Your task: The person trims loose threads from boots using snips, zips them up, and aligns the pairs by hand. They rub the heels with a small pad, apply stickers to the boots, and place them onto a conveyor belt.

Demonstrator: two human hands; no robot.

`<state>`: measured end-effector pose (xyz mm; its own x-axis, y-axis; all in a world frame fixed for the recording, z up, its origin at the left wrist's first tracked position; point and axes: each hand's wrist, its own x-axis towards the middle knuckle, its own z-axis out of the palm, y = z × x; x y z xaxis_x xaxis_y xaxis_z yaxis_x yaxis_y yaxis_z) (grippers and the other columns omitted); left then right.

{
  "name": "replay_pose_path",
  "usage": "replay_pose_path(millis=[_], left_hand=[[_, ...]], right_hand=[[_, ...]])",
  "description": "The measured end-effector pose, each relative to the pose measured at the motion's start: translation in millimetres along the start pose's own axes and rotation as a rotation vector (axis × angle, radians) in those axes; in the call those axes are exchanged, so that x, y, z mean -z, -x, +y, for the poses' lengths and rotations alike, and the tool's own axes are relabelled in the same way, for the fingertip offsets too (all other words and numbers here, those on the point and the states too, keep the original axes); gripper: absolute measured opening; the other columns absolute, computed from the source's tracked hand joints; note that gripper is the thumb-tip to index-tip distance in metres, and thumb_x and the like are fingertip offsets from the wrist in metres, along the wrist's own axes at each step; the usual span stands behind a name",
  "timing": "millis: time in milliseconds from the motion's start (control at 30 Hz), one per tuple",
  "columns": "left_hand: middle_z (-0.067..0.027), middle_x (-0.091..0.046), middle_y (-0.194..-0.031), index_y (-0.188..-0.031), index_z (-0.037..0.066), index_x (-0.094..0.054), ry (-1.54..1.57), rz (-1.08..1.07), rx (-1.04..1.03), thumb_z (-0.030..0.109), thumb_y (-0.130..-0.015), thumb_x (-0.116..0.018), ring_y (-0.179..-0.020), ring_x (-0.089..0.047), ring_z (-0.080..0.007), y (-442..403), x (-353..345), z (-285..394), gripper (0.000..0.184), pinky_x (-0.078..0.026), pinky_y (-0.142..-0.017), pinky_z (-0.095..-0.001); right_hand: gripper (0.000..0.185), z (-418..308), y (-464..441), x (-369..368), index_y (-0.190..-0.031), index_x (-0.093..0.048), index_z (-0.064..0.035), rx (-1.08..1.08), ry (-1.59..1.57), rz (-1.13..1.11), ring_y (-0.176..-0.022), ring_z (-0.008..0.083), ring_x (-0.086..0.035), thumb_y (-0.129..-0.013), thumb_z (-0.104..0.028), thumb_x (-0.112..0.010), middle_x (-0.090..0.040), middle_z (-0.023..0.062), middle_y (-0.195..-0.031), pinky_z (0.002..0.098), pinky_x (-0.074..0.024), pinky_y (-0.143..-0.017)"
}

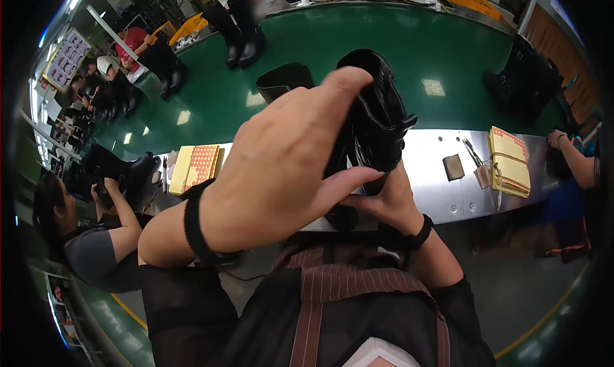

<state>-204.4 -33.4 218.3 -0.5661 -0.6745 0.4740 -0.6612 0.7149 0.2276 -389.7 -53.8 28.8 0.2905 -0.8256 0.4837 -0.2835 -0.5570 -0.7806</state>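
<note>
Fingers [350,79] of the left hand [275,156] spread wide around the near side of a black boot [380,133], the index finger up by its open top and the thumb lower down; the rest are hidden behind the back of the hand, so I cannot tell whether they grip. The right hand [398,206] looks closed around the boot lower down, its thumb pointing toward the left. The boot is over the near edge of the metal bench [425,159], opening upward; whether its sole rests there I cannot see. A second boot [284,78] is just beside it, mostly covered by the left hand.

That low hold looks like the weak point: if the right hand loosened while the left carried nothing, the tall shaft could tip and knock its neighbour. A drop to the right could strike the small brown pad [453,167], the brushes [473,151] or the yellow stack [511,165]. Pressing hard with a nail could scuff the shiny surface, and the jutting strap [408,122] might snag.
</note>
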Motion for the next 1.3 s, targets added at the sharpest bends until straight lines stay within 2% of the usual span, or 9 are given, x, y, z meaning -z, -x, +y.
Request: replay_pose_path(millis=[133, 300, 367, 567, 700, 833, 933, 1100, 1300], left_hand=[[-0.0107, -0.057, -0.105, -0.123, 0.001, -0.046, 0.46, 0.02, 0.303, 0.008, -0.067, -0.084, -0.099, -0.061, -0.0187, 36, 6, -25, 0.069, -0.049, -0.079, -0.0271], [-0.0134, -0.057, -0.096, -0.103, -0.003, -0.059, 0.121, -0.055, 0.102, 0.007, -0.072, -0.075, -0.077, -0.055, -0.021, 50, 7, -29, 0.037, -0.047, -0.064, -0.029], [-0.0115, -0.056, -0.1, -0.109, -0.004, -0.057, 0.285, -0.045, 0.216, -0.001, -0.071, -0.071, -0.088, -0.057, -0.0191, 56, 6, -27, 0.041, -0.044, -0.081, -0.026], [-0.0121, -0.054, -0.098, -0.108, -0.006, -0.059, 0.357, -0.056, 0.125, -0.009, -0.072, -0.065, -0.086, -0.055, -0.0174, 50, 19, -40, 0.036, -0.045, -0.077, -0.0263], [-0.0106, -0.057, -0.082, -0.107, -0.005, -0.061, 0.235, -0.204, -0.009, 0.003, -0.063, -0.076, -0.079, -0.052, -0.0258, 52, 27, -33, 0.048, -0.043, -0.066, -0.0311], [-0.0027, -0.055, -0.072, -0.109, -0.002, -0.065, 0.298, -0.224, 0.019, 0.016, -0.055, -0.087, -0.073, -0.048, -0.0229, 62, 18, -26, 0.061, -0.039, -0.062, -0.0322], [0.0012, -0.049, -0.063, -0.097, 0.005, -0.075, 0.236, -0.183, -0.077, 0.011, -0.055, -0.08, -0.068, -0.044, -0.0207, 62, 15, -29, 0.042, -0.034, -0.059, -0.0291], [0.0031, -0.05, -0.066, -0.09, 0.011, -0.078, 0.164, -0.103, -0.272, 0.014, -0.052, -0.071, -0.068, -0.043, -0.0184, 65, 10, -33, 0.039, -0.032, -0.056, -0.0263], [0.0065, -0.052, -0.07, -0.089, 0.024, -0.079, 0.202, -0.294, -0.327, 0.024, -0.054, -0.073, -0.075, -0.045, -0.0146, 78, 24, -28, 0.035, -0.033, -0.064, -0.0242]], right_hand=[[0.089, 17, 14, 4, -0.141, -0.035, 0.0003, -0.035, 0.041, -0.017, -0.125, 0.0337, -0.047, -0.069, -0.017, -0.084, -0.047, 0.0193, -0.134, 0.0403, -0.0392, -0.103], [0.02, 20, 15, 13, -0.104, -0.063, 0.0023, -0.242, -0.152, 0.313, -0.083, 0.0119, -0.06, -0.091, -0.012, -0.067, -0.066, 0.0051, -0.089, 0.0259, -0.0485, -0.072], [0.018, 24, 13, 24, -0.101, -0.064, 0.0032, -0.208, -0.159, 0.45, -0.082, 0.0079, -0.055, -0.093, -0.013, -0.065, -0.065, 0.0018, -0.09, 0.0223, -0.0453, -0.072], [0.021, 33, 14, 56, -0.104, -0.063, 0.0047, -0.032, -0.13, 0.567, -0.084, 0.0111, -0.059, -0.09, -0.01, -0.068, -0.066, 0.0033, -0.094, 0.0237, -0.0462, -0.079], [0.039, 45, 32, 64, -0.112, -0.06, 0.0033, -0.384, -0.073, 0.502, -0.09, 0.014, -0.059, -0.079, -0.011, -0.078, -0.065, 0.0052, -0.101, 0.0276, -0.0461, -0.084], [0.067, 30, 59, 85, -0.126, -0.042, 0.0022, 0.031, 0.337, 0.778, -0.096, 0.0175, -0.047, -0.082, -0.036, -0.074, -0.049, 0.0079, -0.113, 0.0314, -0.039, -0.085], [0.051, 5, 65, 82, -0.108, -0.038, -0.0049, 0.362, 0.186, 0.934, -0.08, 0.0167, -0.04, -0.085, -0.04, -0.067, -0.042, 0.0061, -0.094, 0.0301, -0.0357, -0.072], [0.05, -28, 29, 49, -0.107, -0.051, -0.0038, 0.087, 0.002, 0.153, -0.081, 0.0184, -0.048, -0.077, -0.037, -0.075, -0.052, 0.0089, -0.096, 0.0301, -0.0412, -0.072], [0.04, -35, -25, -7, -0.112, -0.061, 0.0018, 0.118, 0.224, 0.009, -0.078, 0.0214, -0.062, -0.079, -0.014, -0.076, -0.066, 0.0109, -0.093, 0.0305, -0.0482, -0.071]])
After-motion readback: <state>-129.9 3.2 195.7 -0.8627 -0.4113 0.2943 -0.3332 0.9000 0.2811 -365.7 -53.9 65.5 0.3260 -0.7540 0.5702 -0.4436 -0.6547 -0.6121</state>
